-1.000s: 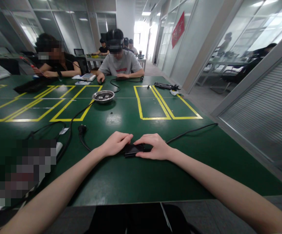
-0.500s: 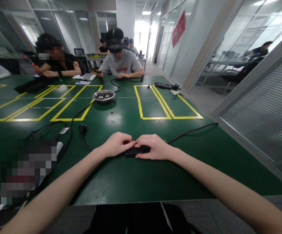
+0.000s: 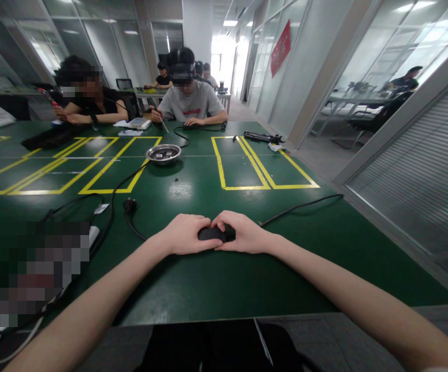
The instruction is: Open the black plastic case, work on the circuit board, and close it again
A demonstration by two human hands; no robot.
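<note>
Legible from where I stand: "wassup", in red letters [image 3: 191, 111] on a grey short-sleeved T-shirt [image 3: 204, 98]. Characters on the red four-sided sign [image 3: 281, 49]: too blurred to read.

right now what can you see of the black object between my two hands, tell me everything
The black object is dark where it shows, with a smooth, rounded face that looks like plastic. It is held between the left hand, whose thumb lies along its near side, and the right hand, curled around its right end. It is over the near part of the green table; the hands hide its full outline and whether it rests there.
</note>
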